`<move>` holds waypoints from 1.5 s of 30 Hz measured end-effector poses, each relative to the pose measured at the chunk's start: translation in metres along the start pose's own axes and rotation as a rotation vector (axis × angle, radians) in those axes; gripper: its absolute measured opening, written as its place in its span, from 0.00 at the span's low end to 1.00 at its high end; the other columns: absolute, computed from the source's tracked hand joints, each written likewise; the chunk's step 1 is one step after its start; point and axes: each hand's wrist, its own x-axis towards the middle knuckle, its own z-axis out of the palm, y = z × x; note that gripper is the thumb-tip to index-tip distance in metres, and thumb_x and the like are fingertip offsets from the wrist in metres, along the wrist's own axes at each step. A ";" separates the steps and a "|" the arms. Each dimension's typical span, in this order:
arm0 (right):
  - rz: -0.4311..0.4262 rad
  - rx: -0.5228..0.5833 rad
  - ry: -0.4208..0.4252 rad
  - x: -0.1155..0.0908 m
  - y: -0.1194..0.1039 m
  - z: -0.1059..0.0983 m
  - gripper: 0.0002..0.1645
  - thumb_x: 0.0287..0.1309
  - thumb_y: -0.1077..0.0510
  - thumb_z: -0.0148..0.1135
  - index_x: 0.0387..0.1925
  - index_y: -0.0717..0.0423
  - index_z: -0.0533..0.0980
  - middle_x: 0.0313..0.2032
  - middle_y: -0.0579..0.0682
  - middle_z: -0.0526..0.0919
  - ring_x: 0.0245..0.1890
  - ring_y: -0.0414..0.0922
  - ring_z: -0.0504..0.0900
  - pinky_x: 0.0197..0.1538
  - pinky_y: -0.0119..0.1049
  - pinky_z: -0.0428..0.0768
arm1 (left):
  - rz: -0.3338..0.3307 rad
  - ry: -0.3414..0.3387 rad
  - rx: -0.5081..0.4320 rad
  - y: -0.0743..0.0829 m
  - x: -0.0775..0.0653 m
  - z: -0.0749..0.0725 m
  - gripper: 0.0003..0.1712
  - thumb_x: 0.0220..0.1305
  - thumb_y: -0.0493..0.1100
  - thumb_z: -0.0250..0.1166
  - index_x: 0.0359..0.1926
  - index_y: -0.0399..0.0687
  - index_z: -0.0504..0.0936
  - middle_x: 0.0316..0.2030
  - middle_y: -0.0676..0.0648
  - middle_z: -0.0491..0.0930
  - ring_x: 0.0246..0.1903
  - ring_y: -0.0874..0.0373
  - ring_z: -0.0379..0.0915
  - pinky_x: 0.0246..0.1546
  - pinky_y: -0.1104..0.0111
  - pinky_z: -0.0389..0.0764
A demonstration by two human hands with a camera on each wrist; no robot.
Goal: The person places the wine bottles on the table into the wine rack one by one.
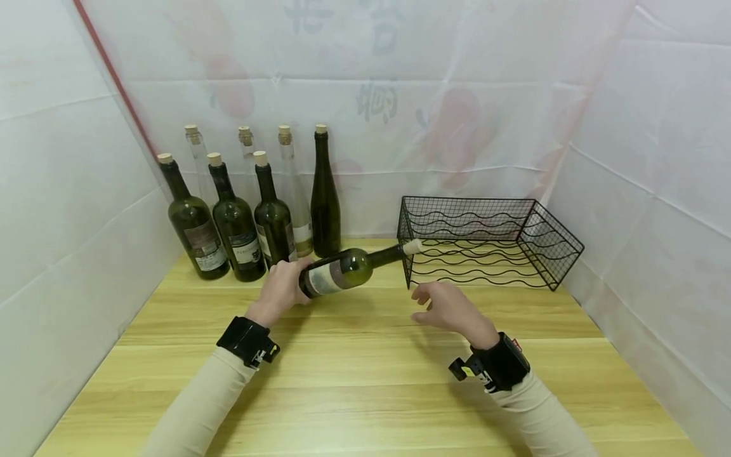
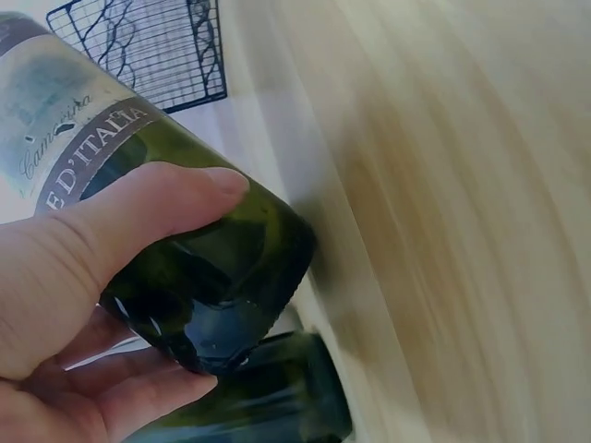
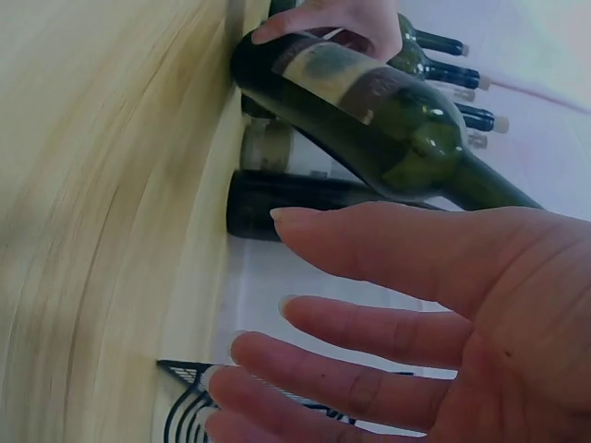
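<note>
A green wine bottle with a pale cork and a cream and dark label is tilted nearly flat, its neck toward the right. My left hand grips it near the base, thumb along one side and fingers round the other, as the left wrist view shows. The cork end overlaps the left side of a black wire wine rack in the head view. My right hand is in front of the rack, below the bottle's neck, fingers spread and holding nothing. In the right wrist view the bottle passes beyond the thumb.
Several corked bottles stand upright at the back left: green ones such as the labelled bottle, a slim dark green bottle, and clear ones behind. White cloth walls enclose the wooden table at the back and sides.
</note>
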 end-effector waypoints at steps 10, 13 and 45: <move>0.065 0.111 -0.009 0.002 0.004 -0.004 0.25 0.53 0.56 0.75 0.52 0.59 0.79 0.44 0.55 0.85 0.39 0.48 0.84 0.44 0.39 0.82 | 0.097 0.008 0.132 -0.006 -0.006 -0.005 0.47 0.29 0.30 0.85 0.58 0.42 0.81 0.40 0.36 0.86 0.33 0.37 0.82 0.33 0.49 0.84; 0.072 0.125 -0.005 0.003 0.005 -0.005 0.26 0.50 0.56 0.77 0.51 0.58 0.79 0.44 0.55 0.85 0.38 0.47 0.85 0.42 0.40 0.84 | 0.117 -0.007 0.175 -0.006 -0.008 -0.007 0.45 0.29 0.29 0.85 0.57 0.41 0.81 0.42 0.38 0.87 0.35 0.38 0.83 0.31 0.49 0.84; 0.012 -0.175 -0.165 0.035 -0.019 0.009 0.16 0.51 0.53 0.73 0.22 0.50 0.72 0.19 0.43 0.62 0.20 0.41 0.58 0.25 0.34 0.55 | 0.204 -0.016 0.374 0.006 -0.018 -0.008 0.29 0.41 0.22 0.74 0.47 0.43 0.84 0.34 0.39 0.84 0.27 0.40 0.80 0.17 0.58 0.77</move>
